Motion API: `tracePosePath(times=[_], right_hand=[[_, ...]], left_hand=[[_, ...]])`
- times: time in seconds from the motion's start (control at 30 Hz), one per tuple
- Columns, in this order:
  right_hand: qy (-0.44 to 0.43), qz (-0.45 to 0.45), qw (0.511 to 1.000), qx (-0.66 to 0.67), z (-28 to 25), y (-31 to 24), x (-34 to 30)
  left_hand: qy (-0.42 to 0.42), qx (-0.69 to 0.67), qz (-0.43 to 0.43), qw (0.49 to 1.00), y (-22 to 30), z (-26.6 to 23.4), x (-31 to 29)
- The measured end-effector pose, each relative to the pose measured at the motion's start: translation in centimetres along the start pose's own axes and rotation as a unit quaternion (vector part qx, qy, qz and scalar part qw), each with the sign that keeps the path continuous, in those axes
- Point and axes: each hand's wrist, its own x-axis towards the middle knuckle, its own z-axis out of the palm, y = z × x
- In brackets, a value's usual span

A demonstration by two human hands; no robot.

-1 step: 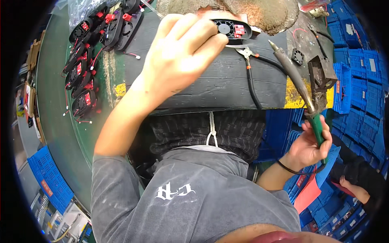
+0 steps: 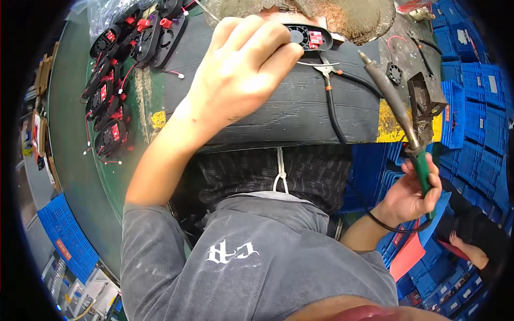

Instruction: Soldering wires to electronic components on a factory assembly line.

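While you sit at the near edge of the black, wood-grained worktop (image 2: 278, 117), a heap of black oval plastic housings with red boards (image 2: 101, 96) lies off its left end. Along the far edge sits a brown-grey, crusted slab (image 2: 369, 24). Your right hand (image 2: 412, 195) grasps the green handle of a long, grey-shafted soldering iron (image 2: 395, 101), which slants over the right end toward the far edge, its tip clear of everything. Your left hand (image 2: 238, 69) has its fingers curled together; I cannot tell what they pinch. Black-handled, orange-banded cutters (image 2: 329, 85) lie spread between the middle and the right end. Just before the slab, near the middle of the far edge, is one black oval housing with a round fan and red board (image 2: 309, 37), beside your left fingertips. A thin, silvery wire (image 2: 318, 64) shows below it, across the cutters' jaws.

To work well, I would steady the housing before bringing the tip in, touch only the small metal spots on the red board, keep heat off the plastic rim and your fingers, and slide the cutters aside.
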Motion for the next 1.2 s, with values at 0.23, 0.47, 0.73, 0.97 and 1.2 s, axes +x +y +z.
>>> tracePosePath(times=[0.23, 0.47, 0.73, 0.97, 1.2], right_hand=[[0.057, 0.014, 0.998, -0.011, -1.2, -1.2, 0.2], [0.051, 0.005, 0.999, 0.001, -0.8, -1.3, -0.6], [0.076, 0.008, 0.997, 0.032, -1.3, -3.1, -2.4], [0.104, -0.011, 0.994, 0.021, -2.0, -3.8, -3.7], [0.087, -0.03, 0.995, 0.038, -2.3, -4.2, -4.5]], left_hand=[[-0.177, -0.033, 0.002, 0.984, -1.0, -4.4, -0.8], [-0.245, 0.02, -0.054, 0.968, 1.8, -9.5, -4.3], [-0.224, -0.11, -0.056, 0.967, 11.2, -7.5, -8.7], [-0.313, -0.197, -0.031, 0.929, 16.1, -7.2, -9.8], [-0.239, -0.15, -0.091, 0.955, 11.4, -9.3, -4.2]])
